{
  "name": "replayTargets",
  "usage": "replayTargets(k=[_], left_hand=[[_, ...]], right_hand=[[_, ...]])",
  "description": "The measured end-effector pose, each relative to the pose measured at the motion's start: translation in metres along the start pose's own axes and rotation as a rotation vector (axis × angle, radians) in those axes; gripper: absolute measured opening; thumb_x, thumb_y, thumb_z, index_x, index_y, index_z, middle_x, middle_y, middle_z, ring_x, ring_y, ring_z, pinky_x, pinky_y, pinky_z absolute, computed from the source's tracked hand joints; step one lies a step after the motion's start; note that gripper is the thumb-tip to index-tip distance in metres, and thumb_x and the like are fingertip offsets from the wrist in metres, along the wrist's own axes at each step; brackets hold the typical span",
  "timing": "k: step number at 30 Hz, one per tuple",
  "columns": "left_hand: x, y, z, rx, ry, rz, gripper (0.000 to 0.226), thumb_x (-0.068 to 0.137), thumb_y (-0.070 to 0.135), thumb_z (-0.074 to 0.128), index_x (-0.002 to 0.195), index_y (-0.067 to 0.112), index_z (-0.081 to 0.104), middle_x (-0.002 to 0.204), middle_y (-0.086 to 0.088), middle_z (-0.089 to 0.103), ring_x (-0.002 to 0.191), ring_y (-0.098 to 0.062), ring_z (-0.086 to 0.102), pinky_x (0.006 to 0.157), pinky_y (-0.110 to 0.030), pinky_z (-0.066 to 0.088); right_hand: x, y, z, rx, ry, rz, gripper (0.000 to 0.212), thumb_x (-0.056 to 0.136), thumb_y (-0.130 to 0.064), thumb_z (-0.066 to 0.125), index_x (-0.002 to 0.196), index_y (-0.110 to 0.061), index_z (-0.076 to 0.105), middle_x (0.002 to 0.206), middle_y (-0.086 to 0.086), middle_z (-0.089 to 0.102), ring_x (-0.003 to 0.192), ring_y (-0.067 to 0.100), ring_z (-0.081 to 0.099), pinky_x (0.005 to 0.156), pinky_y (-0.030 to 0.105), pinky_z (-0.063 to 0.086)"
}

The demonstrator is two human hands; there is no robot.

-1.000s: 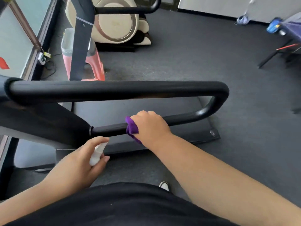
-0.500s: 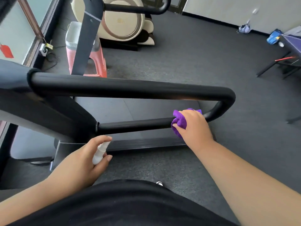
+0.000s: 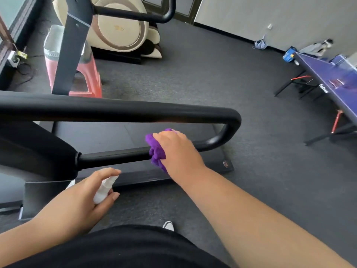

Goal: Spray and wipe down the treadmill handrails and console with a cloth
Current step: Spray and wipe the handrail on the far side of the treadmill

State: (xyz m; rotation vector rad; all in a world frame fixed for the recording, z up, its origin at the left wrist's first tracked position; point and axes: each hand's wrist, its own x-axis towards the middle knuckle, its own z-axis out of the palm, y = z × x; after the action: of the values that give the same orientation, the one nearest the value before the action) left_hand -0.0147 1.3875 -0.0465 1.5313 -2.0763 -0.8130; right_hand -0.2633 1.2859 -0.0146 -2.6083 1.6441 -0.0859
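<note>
One big black treadmill with a flat dark belt (image 3: 92,136), seen from above. Two black padded handrails: a thick near rail (image 3: 116,110) across the middle, bent round at its right end and joined to a thinner lower bar (image 3: 114,156); a far rail (image 3: 135,15) up at the top. One cream round massage chair (image 3: 119,29) behind. One long purple table-tennis table (image 3: 332,80) far off on the right. One pink plastic stool (image 3: 87,78) beside a grey post. Grey carpet floor (image 3: 212,74) all round.

Two hands. Right hand (image 3: 177,151) curled over the lower bar, squeezing one fluffy purple cloth (image 3: 156,149) against it. Cloth bunched up, wrapped on the bar, poking out to the left of the fingers and under the wrist. Left hand (image 3: 85,198) down low, near the body, well apart from the bar. Fingers curled round one small white spray bottle (image 3: 103,188), first finger up on top of the nozzle, thumb along the side. Nozzle tilted up toward the lower bar. One white shoe tip (image 3: 168,226) just showing below.
</note>
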Motion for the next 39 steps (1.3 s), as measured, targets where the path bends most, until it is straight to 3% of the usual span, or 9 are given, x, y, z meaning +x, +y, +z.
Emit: replayTargets(k=[5, 8, 14, 20, 24, 27, 30, 36, 39], left_hand=[[0.011, 0.015, 0.01, -0.039, -0.049, 0.003, 0.062, 0.082, 0.041, 0.067, 0.118, 0.069, 0.025, 0.092, 0.03, 0.06, 0.068, 0.002, 0.06, 0.06, -0.03, 0.051], [0.016, 0.022, 0.015, -0.051, -0.074, 0.005, 0.06, 0.083, 0.04, 0.066, 0.117, 0.068, 0.025, 0.09, 0.029, 0.06, 0.067, -0.002, 0.061, 0.062, -0.031, 0.052], [0.019, 0.027, 0.022, -0.048, -0.113, -0.003, 0.064, 0.083, 0.038, 0.067, 0.118, 0.068, 0.024, 0.089, 0.027, 0.06, 0.066, -0.002, 0.06, 0.058, -0.028, 0.05], [0.023, 0.041, 0.024, -0.038, -0.133, -0.008, 0.06, 0.084, 0.04, 0.065, 0.114, 0.07, 0.022, 0.095, 0.034, 0.057, 0.075, 0.004, 0.059, 0.058, -0.018, 0.043], [0.025, 0.049, 0.026, -0.039, -0.123, -0.002, 0.054, 0.085, 0.043, 0.065, 0.112, 0.069, 0.027, 0.097, 0.04, 0.053, 0.078, 0.009, 0.056, 0.057, -0.014, 0.038], [0.026, 0.051, 0.026, -0.021, -0.126, -0.013, 0.051, 0.084, 0.042, 0.066, 0.11, 0.067, 0.03, 0.085, 0.036, 0.057, 0.079, 0.012, 0.054, 0.054, -0.011, 0.036], [0.024, 0.047, 0.023, -0.016, -0.13, -0.012, 0.056, 0.084, 0.042, 0.066, 0.113, 0.069, 0.026, 0.079, 0.031, 0.059, 0.074, 0.009, 0.056, 0.057, -0.013, 0.039], [0.015, 0.029, 0.014, -0.025, -0.103, -0.047, 0.056, 0.086, 0.041, 0.063, 0.116, 0.067, 0.023, 0.092, 0.032, 0.058, 0.075, 0.005, 0.058, 0.059, -0.017, 0.042], [0.011, 0.021, 0.011, -0.02, -0.098, -0.066, 0.059, 0.086, 0.041, 0.063, 0.117, 0.068, 0.021, 0.094, 0.033, 0.057, 0.075, 0.005, 0.058, 0.057, -0.017, 0.041]], right_hand=[[-0.023, 0.072, -0.034, -0.345, 0.075, 0.2, 0.032, 0.069, -0.002, 0.053, 0.077, -0.03, 0.042, 0.082, -0.011, 0.046, 0.077, 0.018, 0.044, 0.058, 0.033, 0.031], [-0.044, 0.084, -0.019, -0.543, -0.013, 0.191, 0.044, 0.072, 0.01, 0.033, 0.104, -0.014, 0.052, 0.099, 0.007, 0.05, 0.11, 0.032, 0.048, 0.095, 0.043, 0.037], [-0.053, 0.063, 0.029, -0.191, 0.055, 0.39, 0.066, 0.072, -0.004, 0.07, 0.135, -0.009, 0.051, 0.133, 0.004, 0.056, 0.136, 0.026, 0.044, 0.12, 0.04, 0.025], [-0.059, 0.038, 0.018, 0.273, 0.217, 0.305, 0.035, 0.069, 0.005, 0.056, 0.098, -0.015, 0.059, 0.102, -0.005, 0.061, 0.103, 0.016, 0.05, 0.107, 0.033, 0.036], [-0.061, 0.044, 0.003, 0.271, 0.313, 0.422, 0.07, 0.077, 0.0, 0.066, 0.144, -0.011, 0.05, 0.147, 0.002, 0.05, 0.14, 0.022, 0.033, 0.119, 0.019, 0.01], [-0.055, 0.063, -0.005, 0.025, 0.465, 0.454, 0.075, 0.075, -0.009, 0.078, 0.144, -0.014, 0.05, 0.144, 0.001, 0.052, 0.138, 0.026, 0.038, 0.119, 0.04, 0.029], [-0.057, 0.07, 0.011, -0.083, 0.373, 0.497, 0.083, 0.068, -0.011, 0.086, 0.142, -0.022, 0.05, 0.146, -0.004, 0.05, 0.137, 0.026, 0.038, 0.105, 0.052, 0.041], [-0.052, 0.043, 0.057, 0.174, 0.417, 0.584, 0.076, 0.07, -0.008, 0.085, 0.139, -0.021, 0.055, 0.144, -0.006, 0.052, 0.141, 0.026, 0.028, 0.117, 0.039, 0.029], [-0.047, 0.012, 0.068, 0.248, 0.448, 0.562, 0.076, 0.068, -0.006, 0.085, 0.138, -0.02, 0.057, 0.142, -0.006, 0.053, 0.139, 0.025, 0.022, 0.113, 0.048, 0.038]])
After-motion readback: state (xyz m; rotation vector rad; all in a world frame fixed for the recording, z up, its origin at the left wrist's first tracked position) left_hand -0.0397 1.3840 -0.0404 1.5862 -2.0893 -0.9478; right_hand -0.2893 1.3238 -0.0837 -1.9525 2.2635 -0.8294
